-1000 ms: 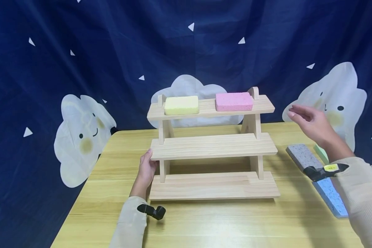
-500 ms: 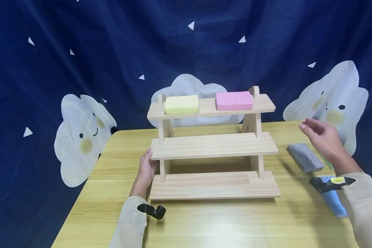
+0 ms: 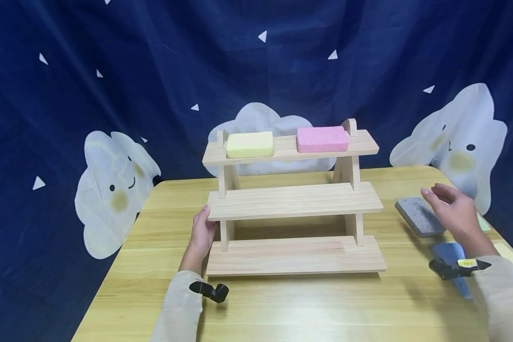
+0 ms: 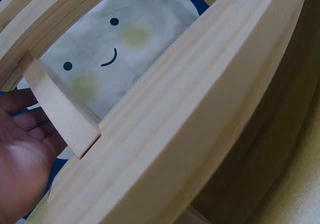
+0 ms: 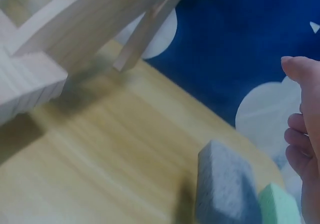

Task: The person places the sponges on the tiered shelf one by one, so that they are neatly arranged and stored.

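While gripping the rack with the left hand, seems poised to pick the grey sponge off the bench, with the right hand loosely curled and empty near it, so probably must lower and pinch next.

navy cloth with white clouds behind pale wooden table

Just left of the right hand, the gray sponge obstructs; past it, bare tabletop reaches the wooden rack.
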Available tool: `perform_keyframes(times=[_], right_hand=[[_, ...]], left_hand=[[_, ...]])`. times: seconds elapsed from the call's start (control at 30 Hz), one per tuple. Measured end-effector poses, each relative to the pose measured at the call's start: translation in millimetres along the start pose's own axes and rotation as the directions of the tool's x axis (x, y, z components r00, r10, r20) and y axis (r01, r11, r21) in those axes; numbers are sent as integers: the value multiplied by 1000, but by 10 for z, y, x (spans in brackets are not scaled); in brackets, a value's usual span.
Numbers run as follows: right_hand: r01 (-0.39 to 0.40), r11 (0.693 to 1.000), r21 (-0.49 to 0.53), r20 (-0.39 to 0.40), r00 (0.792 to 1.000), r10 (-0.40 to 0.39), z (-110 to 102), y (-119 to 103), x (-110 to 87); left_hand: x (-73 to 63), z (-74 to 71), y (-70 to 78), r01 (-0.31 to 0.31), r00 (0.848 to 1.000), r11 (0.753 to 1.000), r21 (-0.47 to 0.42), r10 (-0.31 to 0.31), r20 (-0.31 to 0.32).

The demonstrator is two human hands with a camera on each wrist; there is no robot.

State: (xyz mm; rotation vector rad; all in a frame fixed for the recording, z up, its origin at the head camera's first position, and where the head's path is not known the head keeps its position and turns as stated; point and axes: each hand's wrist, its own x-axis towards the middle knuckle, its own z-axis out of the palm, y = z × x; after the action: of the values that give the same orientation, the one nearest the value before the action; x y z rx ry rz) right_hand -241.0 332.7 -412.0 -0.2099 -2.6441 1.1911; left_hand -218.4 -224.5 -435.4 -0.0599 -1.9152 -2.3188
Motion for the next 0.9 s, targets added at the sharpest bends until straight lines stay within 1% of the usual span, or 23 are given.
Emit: perform_keyframes(times=[0.2, 0.3, 0.47, 0.6, 0.77, 0.9], right_hand=[[-56, 998, -43, 51, 997, 58, 63, 172, -77], [-68, 995, -77, 55, 996, 73, 92, 251, -113], [-101, 982, -160, 35, 994, 108, 128, 341, -173], [-113, 974, -196, 46, 991, 124, 152, 387, -210], [-111, 964, -240, 47, 991, 126, 201, 431, -214], [-68, 960, -271, 47, 995, 84, 247, 468, -208]], left_hand=[[1, -3, -16, 6, 1000, 1000, 0, -5, 5], [-4, -8, -21, 5, 1000, 1000, -3, -5, 17], [-6, -21, -24, 0, 999, 1000, -3, 0, 37], [-6, -21, -24, 5, 999, 1000, -4, -5, 34], [-12, -14, -16, 16, 1000, 1000, -4, -16, 21], [-7, -8, -16, 17, 1000, 1000, 2, -17, 8]])
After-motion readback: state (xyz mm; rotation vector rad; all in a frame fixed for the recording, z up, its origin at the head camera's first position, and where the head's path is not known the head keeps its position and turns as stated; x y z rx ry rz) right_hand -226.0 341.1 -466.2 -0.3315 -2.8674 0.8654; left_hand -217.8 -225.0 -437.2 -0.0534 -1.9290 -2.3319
